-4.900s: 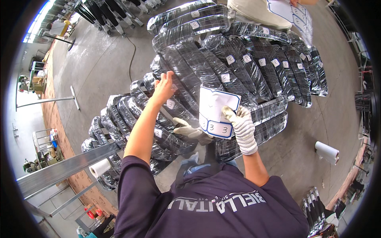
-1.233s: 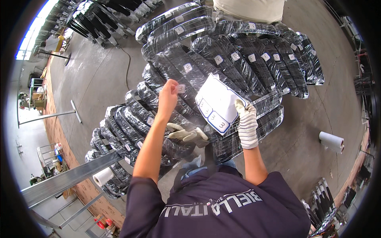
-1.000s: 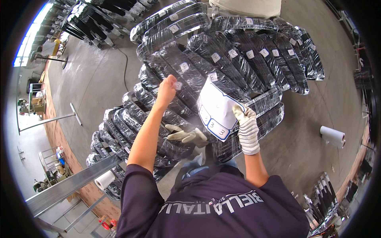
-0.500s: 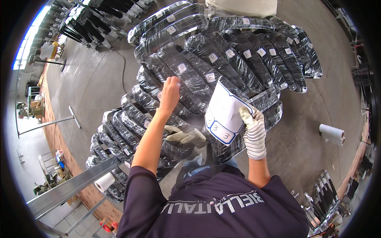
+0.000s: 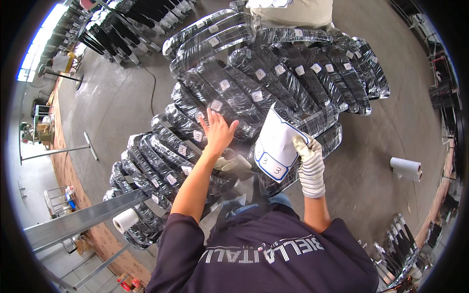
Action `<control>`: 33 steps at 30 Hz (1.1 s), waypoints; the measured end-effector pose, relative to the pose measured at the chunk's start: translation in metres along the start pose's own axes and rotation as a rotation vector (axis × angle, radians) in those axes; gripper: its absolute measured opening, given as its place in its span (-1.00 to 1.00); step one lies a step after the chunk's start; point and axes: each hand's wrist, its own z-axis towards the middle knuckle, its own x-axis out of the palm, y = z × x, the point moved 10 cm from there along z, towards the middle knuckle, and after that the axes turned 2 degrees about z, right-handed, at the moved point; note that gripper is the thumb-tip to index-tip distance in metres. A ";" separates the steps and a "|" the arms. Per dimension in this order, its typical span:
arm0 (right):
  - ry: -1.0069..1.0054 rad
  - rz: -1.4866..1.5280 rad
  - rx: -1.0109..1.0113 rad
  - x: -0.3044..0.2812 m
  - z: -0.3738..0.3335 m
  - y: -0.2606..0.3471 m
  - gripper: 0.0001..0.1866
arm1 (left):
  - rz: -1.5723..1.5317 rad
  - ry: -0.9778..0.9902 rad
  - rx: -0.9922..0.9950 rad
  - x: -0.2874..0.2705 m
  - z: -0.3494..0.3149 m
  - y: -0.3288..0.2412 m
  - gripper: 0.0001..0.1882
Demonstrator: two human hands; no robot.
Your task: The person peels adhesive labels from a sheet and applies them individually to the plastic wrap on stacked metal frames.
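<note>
My bare left hand [image 5: 220, 132] is over a plastic-wrapped black bundle [image 5: 205, 83], its fingers spread and nothing in it. Its fingertips lie just below a small white sticker [image 5: 216, 105] on a bundle. A striped knit work glove covers my right hand [image 5: 310, 163], which pinches the right edge of a white label sheet [image 5: 277, 139]. That sheet has blue-outlined labels along its lower part and a bent upper edge. Between my forearms, an off-white glove [image 5: 232, 163] lies near the bundles, partly hidden by my left wrist.
Several more wrapped bundles [image 5: 312, 88] with white stickers spread ahead and left. A metal beam [image 5: 83, 219] crosses the lower left, near a white film roll [image 5: 125, 220]. Another roll [image 5: 405, 167] lies on the floor at right. A beige, rounded object [image 5: 293, 15] stands at the far side.
My left hand has gone from pinched fingers to spread ones and shifted slightly nearer and right. A white sticker now shows on the bundle where that hand was. The right hand still holds the sheet.
</note>
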 end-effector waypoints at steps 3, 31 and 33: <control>0.052 0.012 -0.010 0.011 -0.010 0.009 -0.80 | -0.174 -0.113 0.021 -0.010 0.015 0.003 -0.31; 0.125 -0.010 -0.145 0.035 -0.067 0.009 -0.83 | -0.723 -0.268 -0.046 -0.132 -0.176 0.028 -0.75; 0.130 0.008 -0.138 0.047 -0.077 0.001 -0.81 | -0.789 -0.369 -0.136 -0.153 -0.200 0.059 -0.75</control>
